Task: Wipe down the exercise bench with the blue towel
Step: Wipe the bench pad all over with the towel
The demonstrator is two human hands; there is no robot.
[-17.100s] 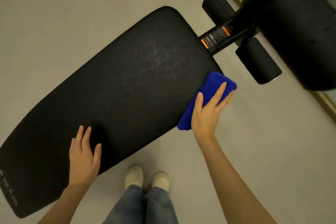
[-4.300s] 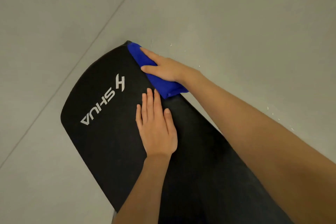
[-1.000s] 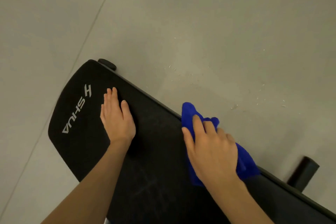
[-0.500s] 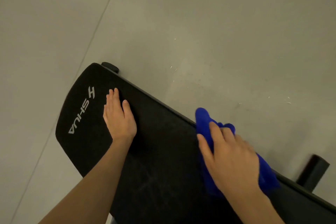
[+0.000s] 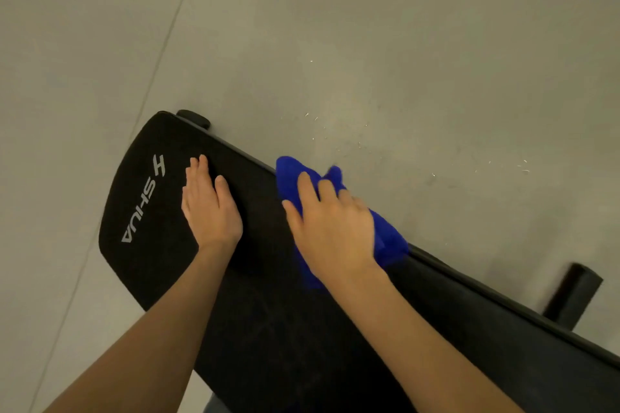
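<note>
Since half a second ago the right hand (image 5: pixel 335 228) has slid with the blue towel (image 5: pixel 290 174) along the far edge of the exercise bench (image 5: pixel 268 329) towards its rounded end, and now sits close to the left hand (image 5: pixel 209 208); the left hand has barely shifted.

The right hand lies palm down on the towel and presses it onto the black pad. Its thumb and first two fingers are stretched out and slightly apart, not closed round the cloth, while the outer fingers are blurred and hard to read. The towel is bunched. One lump sticks out past the fingertips at the far rim of the pad, another shows beyond the little-finger side of the hand, and a strip runs under the palm towards the wrist.

The left hand rests flat on the pad with its fingers straight and together and the thumb a little apart. It sits just beside the white SHUA logo (image 5: pixel 142 201) and holds nothing.

A small black foot cap (image 5: pixel 194 118) peeps out behind the rounded end. A black frame bar (image 5: pixel 570 295) juts out beyond the far edge on the right. Pale flecks (image 5: pixel 335 134) lie scattered on the grey floor (image 5: pixel 369 43), and a thin seam (image 5: pixel 161 43) crosses it on the left.
</note>
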